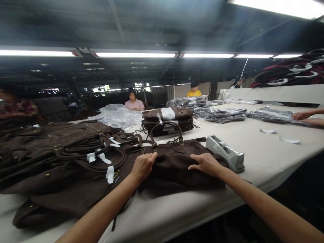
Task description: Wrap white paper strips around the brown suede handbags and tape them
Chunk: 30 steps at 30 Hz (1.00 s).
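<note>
A dark brown handbag (172,168) lies on the pale-covered table in front of me, its looped handle standing up at the far side. My left hand (144,165) is closed on the bag's left part, just below the handle's buckle. On the right part of the same bag rests my right hand (206,164), thumb and forefinger stretched apart; its other fingers are partly hidden. Just beyond that hand stands a grey tape dispenser (225,153). To the left, a heap of similar brown bags (76,152) with white paper tags (110,174) reaches up to this bag.
Behind the bag sit stacked brown bags (168,119) with a pale band. Plastic-wrapped packs (220,114) and clear plastic sheeting (116,114) lie farther back. Two paper slips (289,139) are on the right. Another person's hands (307,116) touch a wrapped pack. The table edge (278,185) runs along the right.
</note>
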{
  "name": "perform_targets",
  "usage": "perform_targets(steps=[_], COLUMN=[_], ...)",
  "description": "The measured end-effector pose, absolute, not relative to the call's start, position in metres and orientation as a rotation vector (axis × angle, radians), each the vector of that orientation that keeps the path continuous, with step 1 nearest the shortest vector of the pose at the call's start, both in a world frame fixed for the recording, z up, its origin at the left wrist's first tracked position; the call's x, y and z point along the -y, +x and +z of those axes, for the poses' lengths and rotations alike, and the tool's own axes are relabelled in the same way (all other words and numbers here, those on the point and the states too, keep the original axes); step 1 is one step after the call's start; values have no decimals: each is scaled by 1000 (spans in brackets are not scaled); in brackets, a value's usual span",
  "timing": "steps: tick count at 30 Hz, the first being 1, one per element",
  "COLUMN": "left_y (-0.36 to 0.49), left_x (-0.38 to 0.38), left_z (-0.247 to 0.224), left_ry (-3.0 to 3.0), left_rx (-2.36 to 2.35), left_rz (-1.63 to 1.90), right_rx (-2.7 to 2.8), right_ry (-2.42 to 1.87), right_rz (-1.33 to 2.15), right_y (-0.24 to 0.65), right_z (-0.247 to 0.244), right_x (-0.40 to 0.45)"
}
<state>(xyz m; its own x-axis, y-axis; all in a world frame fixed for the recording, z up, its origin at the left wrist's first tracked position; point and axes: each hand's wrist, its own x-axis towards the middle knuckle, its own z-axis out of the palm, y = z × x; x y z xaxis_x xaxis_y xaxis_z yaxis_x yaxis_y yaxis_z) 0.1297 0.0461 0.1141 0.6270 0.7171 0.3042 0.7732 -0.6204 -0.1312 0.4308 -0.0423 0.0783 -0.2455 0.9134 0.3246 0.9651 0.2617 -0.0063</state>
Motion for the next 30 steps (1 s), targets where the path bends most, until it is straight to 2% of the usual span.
perform_targets(steps=[5, 11, 16, 20, 23, 26, 30], left_y=[118, 90, 108, 118, 114, 104, 92], left_x=[-25, 8, -8, -23, -24, -23, -29], left_z=[90, 96, 110, 107, 99, 95, 97], left_ry=[-2663, -2860, -2790, -2760, -2758, -2759, -2729], left_rx=[1027, 1233, 1067, 897, 810, 806, 962], left_rz=[-310, -430, -282, -260, -257, -276, -339], right_rx=[2321, 2288, 2197, 2114, 2228, 2195, 2073], right_ry=[-1401, -1380, -1450, -1251, -1073, -1113, -1160], right_rz=[-675, -608, -584, -747, -586, -335, -300], right_y=[430, 423, 422, 394, 351, 306, 265], right_z=[45, 41, 51, 55, 48, 31, 7], right_x=[61, 65, 69, 97, 116, 114, 83])
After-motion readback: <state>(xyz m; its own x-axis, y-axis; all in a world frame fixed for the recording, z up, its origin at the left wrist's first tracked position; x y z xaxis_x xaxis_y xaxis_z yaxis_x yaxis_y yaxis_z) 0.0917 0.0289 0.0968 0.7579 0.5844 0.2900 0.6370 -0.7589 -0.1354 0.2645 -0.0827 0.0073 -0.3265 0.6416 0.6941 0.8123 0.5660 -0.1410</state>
